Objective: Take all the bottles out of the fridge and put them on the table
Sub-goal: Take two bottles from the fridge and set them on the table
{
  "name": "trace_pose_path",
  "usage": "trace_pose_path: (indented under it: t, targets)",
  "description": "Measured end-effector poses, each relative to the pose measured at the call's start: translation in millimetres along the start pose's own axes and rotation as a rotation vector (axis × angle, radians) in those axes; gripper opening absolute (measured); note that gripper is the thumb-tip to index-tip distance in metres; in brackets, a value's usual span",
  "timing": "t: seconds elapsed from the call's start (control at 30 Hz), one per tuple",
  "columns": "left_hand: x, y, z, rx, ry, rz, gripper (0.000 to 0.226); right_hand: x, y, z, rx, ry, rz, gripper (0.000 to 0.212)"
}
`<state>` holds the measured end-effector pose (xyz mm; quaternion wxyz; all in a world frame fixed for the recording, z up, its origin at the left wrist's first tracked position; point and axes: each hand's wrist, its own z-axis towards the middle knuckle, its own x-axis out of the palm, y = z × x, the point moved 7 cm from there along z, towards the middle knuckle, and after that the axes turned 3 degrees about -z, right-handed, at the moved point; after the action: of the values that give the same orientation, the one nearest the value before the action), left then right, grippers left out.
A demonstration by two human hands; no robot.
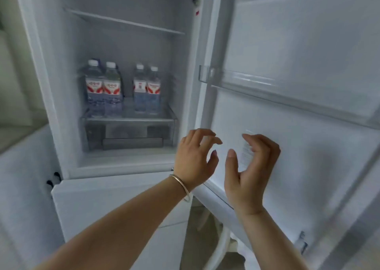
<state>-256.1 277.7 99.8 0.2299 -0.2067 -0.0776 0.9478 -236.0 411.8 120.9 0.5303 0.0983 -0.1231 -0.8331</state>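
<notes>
fridge (47, 84) open | four bottles (123, 88) upright on lower glass shelf (131, 118), two pairs side by side | left hand (194, 158) and right hand (249, 167) empty, fingers curled apart, before door (308, 53) | bangle (182, 186) on left wrist

Bottles (123, 88) blurred (label text unreadable); elbows cropped.

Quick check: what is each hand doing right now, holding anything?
Left hand: open, fingers curled, holding nothing.
Right hand: open, fingers curled, holding nothing.
</notes>
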Motion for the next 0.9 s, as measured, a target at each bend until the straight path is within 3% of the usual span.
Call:
trace_pose_path:
  t: [0.3,0.5,0.67,0.9]
  targets:
    - [-119,242,-7,-0.404,0.043,0.304,0.035,259,43,-40,0.171,0.32,0.163,0.034]
    - [-143,362,15,-0.641,-0.046,0.203,0.044,387,34,-40,0.28,0.456,0.113,0.035]
    - [-130,416,16,-0.773,-0.087,0.045,0.055,462,12,-40,0.432,0.632,0.147,0.048]
    - [-120,471,26,-0.823,-0.341,-0.094,0.076,549,-11,-42,0.644,0.768,0.403,0.077]
